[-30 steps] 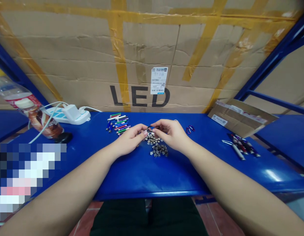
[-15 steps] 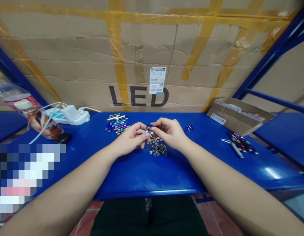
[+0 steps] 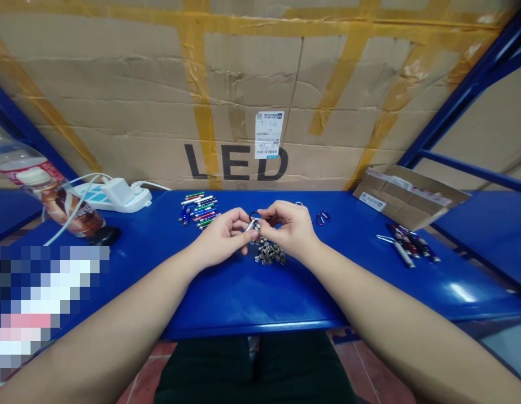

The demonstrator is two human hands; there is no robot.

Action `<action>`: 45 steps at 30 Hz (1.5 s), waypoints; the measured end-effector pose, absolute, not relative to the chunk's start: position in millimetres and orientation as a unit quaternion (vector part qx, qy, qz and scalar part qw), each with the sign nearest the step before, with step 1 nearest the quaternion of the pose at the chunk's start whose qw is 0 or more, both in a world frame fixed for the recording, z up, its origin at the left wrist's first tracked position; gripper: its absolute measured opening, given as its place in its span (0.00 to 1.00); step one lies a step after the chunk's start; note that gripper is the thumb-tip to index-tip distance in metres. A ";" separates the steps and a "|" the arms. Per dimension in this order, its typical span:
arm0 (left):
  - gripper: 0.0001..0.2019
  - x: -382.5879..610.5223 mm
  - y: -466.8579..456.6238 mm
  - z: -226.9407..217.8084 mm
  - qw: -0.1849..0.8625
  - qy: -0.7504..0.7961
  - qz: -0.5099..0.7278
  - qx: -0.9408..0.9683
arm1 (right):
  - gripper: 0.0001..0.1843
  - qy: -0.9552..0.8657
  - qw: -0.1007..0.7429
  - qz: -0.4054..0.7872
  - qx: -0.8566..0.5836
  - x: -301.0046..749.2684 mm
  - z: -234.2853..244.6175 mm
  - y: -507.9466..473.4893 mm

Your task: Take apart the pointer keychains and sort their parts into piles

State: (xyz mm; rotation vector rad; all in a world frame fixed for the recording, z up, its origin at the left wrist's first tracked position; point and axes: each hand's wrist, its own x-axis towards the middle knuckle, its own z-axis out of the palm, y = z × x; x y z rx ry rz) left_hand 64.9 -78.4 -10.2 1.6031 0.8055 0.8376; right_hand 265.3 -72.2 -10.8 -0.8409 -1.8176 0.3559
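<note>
Left hand (image 3: pixel 222 240) — pinching silver piece (image 3: pixel 251 226) | right hand (image 3: pixel 292 227) — holding black loop (image 3: pixel 254 214) | table edge (image 3: pixel 260 326) well apart

— Please, what lies on the glossy blue flat table (image 3: pixel 260 297)?
— Small silvery metal pieces (image 3: pixel 270 254) in the middle, and slim multicoloured metallic tubes (image 3: pixel 204 207) farther, to the left.
— And right?
— At far right, the brown cardboard box (image 3: pixel 401 203); just nearer, slim dark-and-silver cylinders (image 3: pixel 406 248).
</note>
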 end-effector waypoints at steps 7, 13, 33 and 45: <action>0.18 69.0 -83.3 -10.3 0.519 0.339 0.381 0.686 | 0.06 -0.695 0.570 0.228 -0.375 254.6 -16.5 -76.1; 0.18 72.1 -84.8 -11.0 0.553 0.327 0.342 0.686 | 0.09 -0.659 0.610 0.276 -0.342 244.0 -18.5 -78.4; 0.11 56.6 -64.6 2.8 0.614 0.451 0.414 0.498 | 0.09 -0.495 0.417 0.354 -0.675 421.5 10.7 -22.1; 0.11 55.6 -65.1 3.1 0.605 0.450 0.408 0.514 | 0.08 -0.537 0.376 0.368 -0.659 426.4 2.1 -18.9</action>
